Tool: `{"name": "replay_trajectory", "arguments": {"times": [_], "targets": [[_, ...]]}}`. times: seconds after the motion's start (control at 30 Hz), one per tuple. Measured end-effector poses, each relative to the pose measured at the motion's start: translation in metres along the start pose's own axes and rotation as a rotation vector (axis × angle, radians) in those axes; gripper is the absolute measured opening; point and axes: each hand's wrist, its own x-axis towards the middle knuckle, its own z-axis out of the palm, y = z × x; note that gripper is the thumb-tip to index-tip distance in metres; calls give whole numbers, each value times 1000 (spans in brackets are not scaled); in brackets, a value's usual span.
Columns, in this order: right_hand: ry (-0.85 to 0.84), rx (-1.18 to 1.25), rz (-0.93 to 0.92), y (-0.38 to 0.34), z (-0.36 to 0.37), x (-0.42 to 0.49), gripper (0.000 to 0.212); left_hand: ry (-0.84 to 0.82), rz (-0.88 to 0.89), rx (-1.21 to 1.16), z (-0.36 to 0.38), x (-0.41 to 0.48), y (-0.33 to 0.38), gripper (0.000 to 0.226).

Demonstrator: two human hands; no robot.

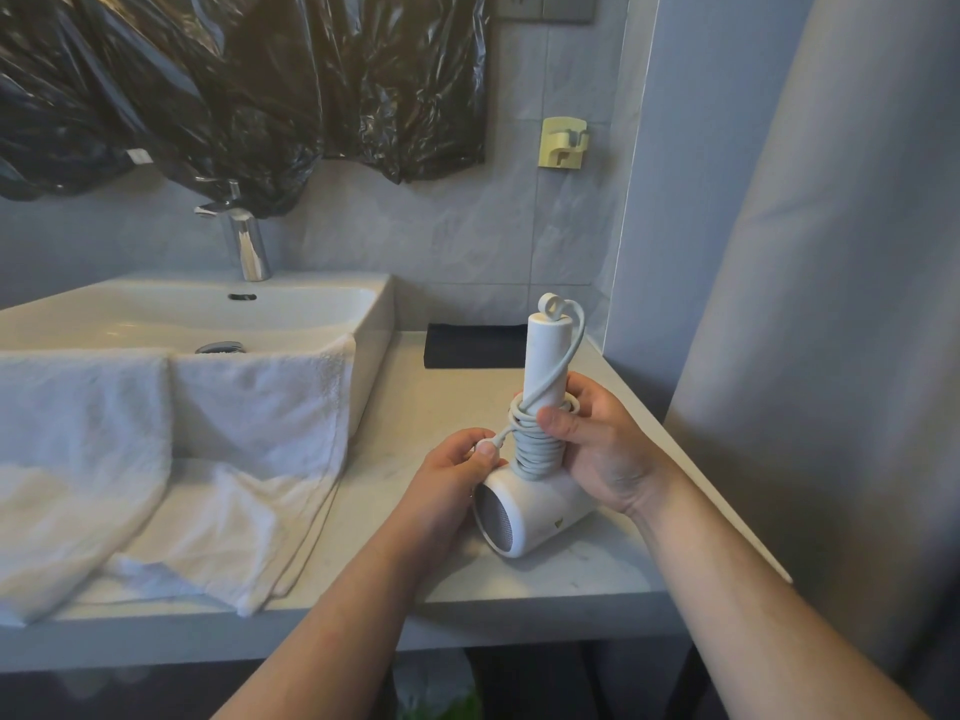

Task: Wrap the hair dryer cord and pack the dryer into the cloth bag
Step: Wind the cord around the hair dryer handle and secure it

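Note:
A white hair dryer (535, 511) stands on the counter with its head down and its handle pointing up. Its white cord (535, 449) is coiled several times round the lower handle, and one strand runs up to the handle's top end. My right hand (597, 449) grips the handle over the coils, thumb pressing on them. My left hand (457, 470) pinches the cord's free end just left of the coils. A dark folded cloth (475, 345), possibly the bag, lies at the back of the counter by the wall.
A white sink (311, 304) with a chrome tap (244, 236) sits at the left. White towels (208, 449) drape over its front and the counter (415, 397). Black plastic sheeting (234, 80) covers the wall. A yellow holder (563, 142) hangs above. A grey curtain (831, 304) hangs at the right.

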Motion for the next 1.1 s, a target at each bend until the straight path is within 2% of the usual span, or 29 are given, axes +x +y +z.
{"name": "replay_trajectory", "arguments": {"times": [0.17,0.3,0.33,0.43,0.47,0.53,0.63,0.7,0.77,0.87,0.93,1.0,1.1], "targets": [[0,2,21,-2,-2,0,69,-21,-16,-11,-1,0,0,29],[-92,-77,43,-12,-1,-4,44,-1,-25,19,-3,-2,0,28],[-92,-120,54,-16,0,-3,47,14,-35,33,-3,-3,1,29],[-14,-264,71,-29,5,-1,81,53,-82,50,-4,-4,0,39],[2,-286,61,-34,7,-1,85,63,-89,53,-3,-5,0,37],[20,-311,26,-44,11,0,75,70,-82,81,-2,-8,1,26],[81,-385,-46,-54,17,1,48,117,-87,131,-4,-12,-2,28],[105,-431,-52,-56,18,3,33,122,-108,165,-7,-16,-6,54],[115,-427,-32,-55,18,6,23,68,-89,326,-10,-21,-7,83],[163,-340,-25,-52,20,7,23,-21,-25,633,-4,-28,-7,86],[214,-288,-43,-51,22,7,24,10,24,733,1,-29,-6,84],[250,-230,-65,-53,23,6,26,97,73,680,-2,-31,-7,78],[267,-143,-69,-63,20,2,24,175,108,325,-10,-34,1,66]]}}
